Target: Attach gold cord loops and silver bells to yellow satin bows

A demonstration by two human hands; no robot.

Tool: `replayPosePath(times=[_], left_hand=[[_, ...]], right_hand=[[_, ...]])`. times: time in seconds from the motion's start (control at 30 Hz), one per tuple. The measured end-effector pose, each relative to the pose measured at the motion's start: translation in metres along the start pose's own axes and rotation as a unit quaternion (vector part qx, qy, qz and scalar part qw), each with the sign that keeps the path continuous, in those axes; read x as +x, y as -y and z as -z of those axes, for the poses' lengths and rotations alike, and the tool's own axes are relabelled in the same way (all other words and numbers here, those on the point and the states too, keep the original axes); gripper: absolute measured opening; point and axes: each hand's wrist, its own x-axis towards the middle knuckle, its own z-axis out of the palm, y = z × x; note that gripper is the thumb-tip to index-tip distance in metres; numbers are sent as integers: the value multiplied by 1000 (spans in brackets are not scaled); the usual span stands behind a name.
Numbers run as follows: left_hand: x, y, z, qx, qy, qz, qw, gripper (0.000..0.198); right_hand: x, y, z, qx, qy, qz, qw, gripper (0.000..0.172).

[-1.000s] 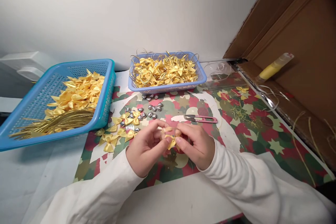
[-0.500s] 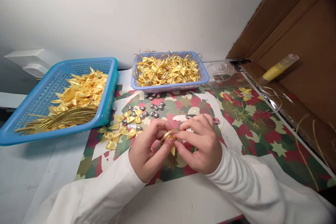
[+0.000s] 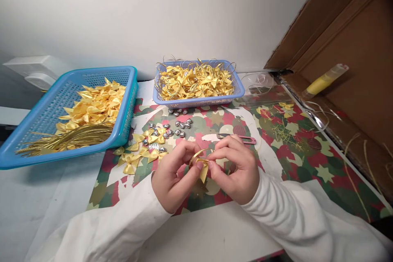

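Over the patterned mat, my left hand (image 3: 178, 176) is closed, its thumb and fingers pinching a yellow ribbon bow (image 3: 203, 175) with one pointed tail hanging down. A gold cord (image 3: 196, 155) curves in a loop above the bow, between both hands. My right hand (image 3: 238, 170) is closed too, thumb and forefinger tips together at the bow's right side, where the cord runs in. The fingertips partly hide where cord and bow meet. Just beyond my right hand lie pink-handled snips (image 3: 248, 140), partly covered by it.
Loose yellow bows (image 3: 130, 163) and small silver bells (image 3: 182, 125) lie left of and beyond my hands. A blue basket (image 3: 70, 71) at left holds bows and gold cords. A second basket (image 3: 196, 102) at the back holds bows with cord loops. Cardboard (image 3: 346, 49) stands at right.
The right fingertips have shifted slightly, and more of the bow and its tail shows. The gold loop stands a little higher. More of the snips is uncovered.
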Motion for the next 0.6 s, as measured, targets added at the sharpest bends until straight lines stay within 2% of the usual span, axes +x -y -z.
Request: replayPosePath(times=[0.23,0.47,0.6], left_hand=[[1,2,1,35,-7,-26,999,7],[3,1,3,88,-6,-49,995,12],[3,1,4,84,7,-49,995,12]], right_hand=[[-1,0,2,94,36,-68,993,9],[-1,-4,1,228,101,-107,962,7],[0,-5,1,251,122,-133,951,6]])
